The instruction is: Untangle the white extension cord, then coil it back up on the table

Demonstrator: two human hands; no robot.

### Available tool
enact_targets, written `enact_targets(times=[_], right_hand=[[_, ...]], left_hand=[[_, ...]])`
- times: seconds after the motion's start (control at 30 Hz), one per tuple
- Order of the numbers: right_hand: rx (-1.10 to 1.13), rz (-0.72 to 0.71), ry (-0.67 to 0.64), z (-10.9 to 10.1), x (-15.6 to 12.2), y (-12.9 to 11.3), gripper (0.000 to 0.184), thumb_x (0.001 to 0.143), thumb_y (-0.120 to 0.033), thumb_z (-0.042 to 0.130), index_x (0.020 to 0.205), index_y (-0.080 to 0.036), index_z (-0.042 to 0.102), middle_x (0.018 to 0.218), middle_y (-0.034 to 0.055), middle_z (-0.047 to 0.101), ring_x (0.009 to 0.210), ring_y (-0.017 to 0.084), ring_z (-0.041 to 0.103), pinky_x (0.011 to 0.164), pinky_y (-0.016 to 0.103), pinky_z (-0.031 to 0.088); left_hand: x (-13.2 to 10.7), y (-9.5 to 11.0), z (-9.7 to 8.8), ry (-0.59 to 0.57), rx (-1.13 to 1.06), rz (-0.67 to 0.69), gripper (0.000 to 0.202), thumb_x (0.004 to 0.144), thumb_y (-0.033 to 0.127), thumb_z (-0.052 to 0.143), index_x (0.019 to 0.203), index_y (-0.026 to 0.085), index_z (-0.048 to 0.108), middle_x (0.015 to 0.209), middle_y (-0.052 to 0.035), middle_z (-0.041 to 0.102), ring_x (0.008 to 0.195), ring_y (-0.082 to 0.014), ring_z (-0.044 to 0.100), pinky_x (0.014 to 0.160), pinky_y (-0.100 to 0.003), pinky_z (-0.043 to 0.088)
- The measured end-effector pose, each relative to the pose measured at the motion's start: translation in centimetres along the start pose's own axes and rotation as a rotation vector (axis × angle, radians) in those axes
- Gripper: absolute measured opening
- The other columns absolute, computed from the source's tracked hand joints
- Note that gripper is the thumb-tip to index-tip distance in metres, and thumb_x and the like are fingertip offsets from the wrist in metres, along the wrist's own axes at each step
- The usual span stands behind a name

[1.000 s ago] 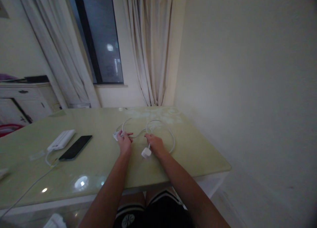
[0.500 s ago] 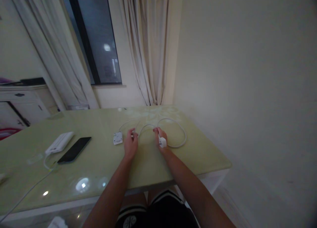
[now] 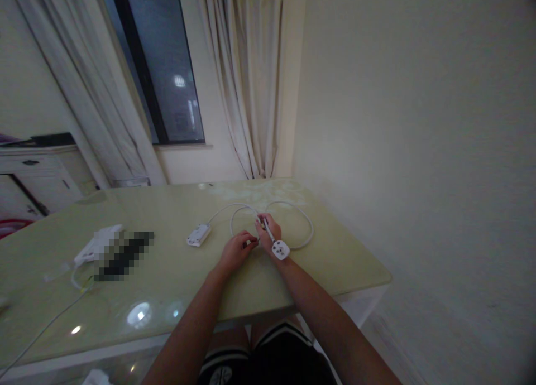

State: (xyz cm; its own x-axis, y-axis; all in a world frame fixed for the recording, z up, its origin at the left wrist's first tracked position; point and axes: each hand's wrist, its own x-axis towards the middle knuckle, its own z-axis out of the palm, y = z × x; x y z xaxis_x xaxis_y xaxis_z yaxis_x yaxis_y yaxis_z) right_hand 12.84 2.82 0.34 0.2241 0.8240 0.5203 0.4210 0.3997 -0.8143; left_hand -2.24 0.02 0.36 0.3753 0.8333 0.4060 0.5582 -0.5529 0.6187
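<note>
Both arms out forward, left forearm (image 3: 188, 329) and right forearm (image 3: 318, 312) converging, left hand (image 3: 237, 250) palm-down with fingertips pinched together pointing right, right hand (image 3: 268, 231) just beyond it, fingers curled closed, hands nearly touching at fingertips.

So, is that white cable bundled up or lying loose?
Loose: the white cable lies in two open loops on the table, the right hand gripping it near the plug.
</note>
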Motion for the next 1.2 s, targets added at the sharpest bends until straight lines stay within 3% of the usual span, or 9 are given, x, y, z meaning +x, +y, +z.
enact_targets(times=[0.17, 0.3, 0.37, 0.47, 0.7, 0.83, 0.93, 1.1, 1.2], right_hand=[[-0.02, -0.098, -0.019, 0.0, -0.1, -0.1, 0.025, 0.091, -0.035, 0.056, 0.11, -0.022, 0.065, 0.097, 0.0045, 0.072, 0.086, 0.018, 0.067, 0.073, 0.028, 0.054], [-0.058, -0.227, -0.022, -0.1, -0.4, -0.5, 0.023, 0.093, -0.031, 0.057, 0.112, -0.021, 0.066, 0.104, 0.0065, 0.072, 0.095, 0.02, 0.066, 0.083, 0.032, 0.054], [-0.1, -0.315, -0.026, -0.2, -0.6, -0.8, 0.023, 0.094, -0.028, 0.057, 0.113, -0.021, 0.066, 0.105, 0.008, 0.072, 0.099, 0.021, 0.065, 0.089, 0.034, 0.053], [-0.165, -0.455, -0.055, -0.4, -0.9, -1.5, 0.023, 0.097, -0.024, 0.055, 0.116, -0.02, 0.067, 0.106, 0.0102, 0.072, 0.102, 0.022, 0.063, 0.094, 0.036, 0.051], [-0.279, -0.685, -0.209, 0.1, -1.6, -2.7, 0.029, 0.099, -0.015, 0.05, 0.122, -0.024, 0.065, 0.109, 0.0092, 0.07, 0.108, 0.022, 0.06, 0.095, 0.036, 0.053], [-0.289, -0.706, -0.222, 0.4, -1.9, -2.5, 0.034, 0.098, -0.013, 0.051, 0.128, -0.024, 0.062, 0.115, 0.0098, 0.069, 0.113, 0.023, 0.058, 0.096, 0.036, 0.053], [-0.271, -0.716, -0.255, 0.3, -2.1, -2.6, 0.04, 0.096, -0.012, 0.052, 0.133, -0.024, 0.059, 0.117, 0.0101, 0.069, 0.117, 0.023, 0.057, 0.098, 0.037, 0.053], [-0.184, -0.674, -0.302, 0.0, -2.2, -3.0, 0.042, 0.096, -0.015, 0.053, 0.137, -0.024, 0.056, 0.122, 0.0098, 0.068, 0.118, 0.022, 0.059, 0.101, 0.037, 0.051], [-0.147, -0.615, -0.295, -0.1, -2.1, -3.0, 0.039, 0.096, -0.018, 0.053, 0.134, -0.023, 0.058, 0.123, 0.0104, 0.069, 0.117, 0.022, 0.061, 0.102, 0.039, 0.051]], left_hand=[[-0.1, 0.1, 0.4, 0.032, 0.051, -0.008, 0.03, 0.097, 0.04, 0.047, 0.098, 0.022, 0.071, 0.093, -0.0066, 0.068, 0.076, -0.0178, 0.062, 0.074, -0.031, 0.048], [0.1, -0.5, 0.5, 0.243, -0.015, -0.057, 0.034, 0.1, 0.036, 0.041, 0.118, 0.021, 0.065, 0.109, -0.0098, 0.068, 0.089, -0.0198, 0.064, 0.083, -0.034, 0.05], [0.3, -0.9, 0.7, 0.348, -0.093, -0.099, 0.037, 0.099, 0.037, 0.041, 0.127, 0.02, 0.059, 0.118, -0.0115, 0.066, 0.087, -0.0186, 0.064, 0.082, -0.035, 0.051], [0.6, -1.0, 0.8, 0.405, -0.263, -0.125, 0.044, 0.099, 0.043, 0.041, 0.134, 0.019, 0.054, 0.124, -0.0126, 0.065, 0.079, -0.0153, 0.062, 0.076, -0.033, 0.053], [1.1, -1.1, -0.1, 0.348, -0.713, -0.265, 0.051, 0.086, 0.063, 0.057, 0.104, 0.016, 0.067, 0.093, -0.0078, 0.07, 0.076, -0.0156, 0.063, 0.062, -0.025, 0.05], [1.1, -1.1, -0.5, 0.409, -0.955, -0.328, 0.055, 0.077, 0.06, 0.07, 0.112, 0.017, 0.067, 0.1, -0.0083, 0.071, 0.078, -0.0129, 0.063, 0.063, -0.022, 0.048], [1.1, -1.0, -0.7, 0.485, -1.025, -0.356, 0.052, 0.072, 0.055, 0.077, 0.108, 0.018, 0.068, 0.098, -0.0061, 0.071, 0.076, -0.011, 0.062, 0.063, -0.02, 0.047], [1.3, -1.0, -1.0, 0.534, -0.951, -0.355, 0.049, 0.071, 0.056, 0.076, 0.098, 0.017, 0.064, 0.099, -0.0065, 0.07, 0.079, -0.0132, 0.065, 0.064, -0.022, 0.049], [1.2, -0.8, -1.0, 0.577, -0.824, -0.315, 0.052, 0.076, 0.054, 0.072, 0.111, 0.018, 0.059, 0.096, -0.0062, 0.07, 0.079, -0.0147, 0.066, 0.062, -0.023, 0.049]])
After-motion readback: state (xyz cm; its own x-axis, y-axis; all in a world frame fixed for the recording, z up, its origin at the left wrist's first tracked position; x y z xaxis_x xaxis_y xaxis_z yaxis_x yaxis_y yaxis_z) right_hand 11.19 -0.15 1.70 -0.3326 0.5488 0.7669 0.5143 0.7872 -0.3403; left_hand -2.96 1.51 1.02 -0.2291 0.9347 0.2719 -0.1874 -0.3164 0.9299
